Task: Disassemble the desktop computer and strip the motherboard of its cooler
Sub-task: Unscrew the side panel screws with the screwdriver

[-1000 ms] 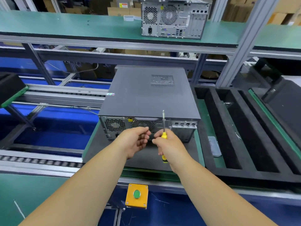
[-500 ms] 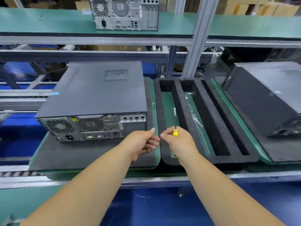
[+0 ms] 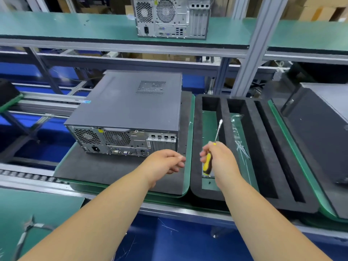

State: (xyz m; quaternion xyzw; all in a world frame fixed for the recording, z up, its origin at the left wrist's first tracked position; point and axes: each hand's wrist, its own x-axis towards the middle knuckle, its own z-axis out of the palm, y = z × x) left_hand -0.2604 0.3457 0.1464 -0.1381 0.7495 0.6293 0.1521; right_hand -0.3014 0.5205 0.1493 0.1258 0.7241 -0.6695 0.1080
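Observation:
A dark grey desktop computer (image 3: 131, 102) lies on its side on a grey foam mat (image 3: 113, 170), its rear panel with fans and ports facing me, cover closed. My left hand (image 3: 163, 162) hovers just right of the rear panel with its fingers curled and thumb against the forefinger; I see nothing between them. My right hand (image 3: 220, 159) grips a yellow and black screwdriver (image 3: 207, 164), shaft pointing up and away, over the left slot of a black foam tray (image 3: 224, 119).
A second computer (image 3: 169, 16) stands on the upper green shelf. Another dark case (image 3: 316, 129) lies at the right. Metal pliers (image 3: 28, 228) rest on the green bench at lower left. A grey upright post (image 3: 254, 53) rises behind the tray.
Both hands left the computer's rear panel and moved right. The right hand carried the screwdriver over the foam tray and the hands drew apart.

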